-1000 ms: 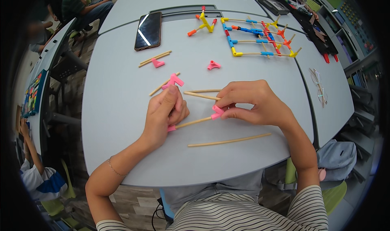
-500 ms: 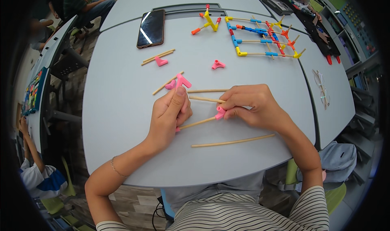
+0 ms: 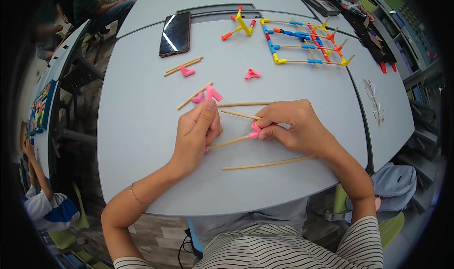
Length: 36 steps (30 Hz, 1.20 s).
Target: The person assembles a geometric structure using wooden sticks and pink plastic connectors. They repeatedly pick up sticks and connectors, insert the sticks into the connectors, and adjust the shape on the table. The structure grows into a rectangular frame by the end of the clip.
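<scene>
My left hand (image 3: 196, 132) is closed, its thumb pressed along a pink angled connector (image 3: 213, 92) that sticks up above the fist. From the lower side of this fist a wooden stick (image 3: 229, 142) runs right into a pink branched connector (image 3: 256, 131). My right hand (image 3: 291, 122) pinches that connector, and also holds a second wooden stick (image 3: 240, 114) whose free end points at my left hand. Behind the hands lies a loose stick (image 3: 243, 104); another stick (image 3: 269, 164) lies in front of them. Whatever is inside the left palm is hidden.
Beyond my left hand lie a stick (image 3: 202, 91), a pink connector (image 3: 187, 72) and paired sticks (image 3: 182, 67). Another pink connector (image 3: 252, 74) sits mid-table. Farther back are a phone (image 3: 175, 34), a small yellow-red piece (image 3: 243, 25) and a colourful stick frame (image 3: 271, 46). Glasses (image 3: 375, 103) lie right.
Both hands keep their grips and nearly the same places. The free end of the second stick in my right hand has tipped slightly away from me.
</scene>
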Tool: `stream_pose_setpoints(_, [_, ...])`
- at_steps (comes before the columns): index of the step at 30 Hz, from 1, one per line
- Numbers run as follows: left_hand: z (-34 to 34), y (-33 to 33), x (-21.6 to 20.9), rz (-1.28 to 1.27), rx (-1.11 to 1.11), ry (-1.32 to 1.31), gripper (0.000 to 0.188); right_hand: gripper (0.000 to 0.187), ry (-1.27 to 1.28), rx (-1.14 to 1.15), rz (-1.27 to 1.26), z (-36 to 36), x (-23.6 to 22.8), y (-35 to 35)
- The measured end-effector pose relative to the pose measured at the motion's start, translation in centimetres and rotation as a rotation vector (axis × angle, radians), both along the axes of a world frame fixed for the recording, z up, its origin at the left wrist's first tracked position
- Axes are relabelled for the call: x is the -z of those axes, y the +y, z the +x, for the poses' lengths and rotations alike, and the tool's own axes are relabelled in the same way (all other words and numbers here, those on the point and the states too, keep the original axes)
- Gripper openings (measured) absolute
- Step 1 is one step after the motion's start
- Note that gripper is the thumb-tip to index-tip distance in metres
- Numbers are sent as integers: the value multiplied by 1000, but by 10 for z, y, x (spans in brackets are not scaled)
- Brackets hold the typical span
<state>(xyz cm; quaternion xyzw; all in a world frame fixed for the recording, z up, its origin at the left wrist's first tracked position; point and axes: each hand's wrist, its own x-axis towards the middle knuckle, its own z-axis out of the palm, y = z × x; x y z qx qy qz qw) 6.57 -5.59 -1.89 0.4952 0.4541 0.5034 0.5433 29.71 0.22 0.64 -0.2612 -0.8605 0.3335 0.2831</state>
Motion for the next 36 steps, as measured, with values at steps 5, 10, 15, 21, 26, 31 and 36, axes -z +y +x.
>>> stream_pose_setpoints(5, [0,0,-2,-8,4,-4,46,10,-11,-2,-54,-2,-3,-3])
stream_pose_setpoints(10, [1,-1,-2,-19,-5,58,45,11,-5,-15,-69,-3,7,-1])
stream_pose_setpoints(15, [3,-3,-2,-17,-29,78,45,13,-3,29,-72,-4,7,-6])
stream_pose_setpoints(21, [1,1,-6,-62,54,72,45,14,-190,24,-302,2,-24,-1])
stream_pose_setpoints(26, [-2,-1,-5,-22,78,6,45,19,54,67,-440,10,-23,16])
stream_pose_setpoints(31, [3,-1,-5,-10,69,75,45,35,439,84,-712,6,-18,12])
stream_pose_setpoints(36, [6,-5,-8,-33,66,198,47,34,389,42,-796,-9,-12,-3])
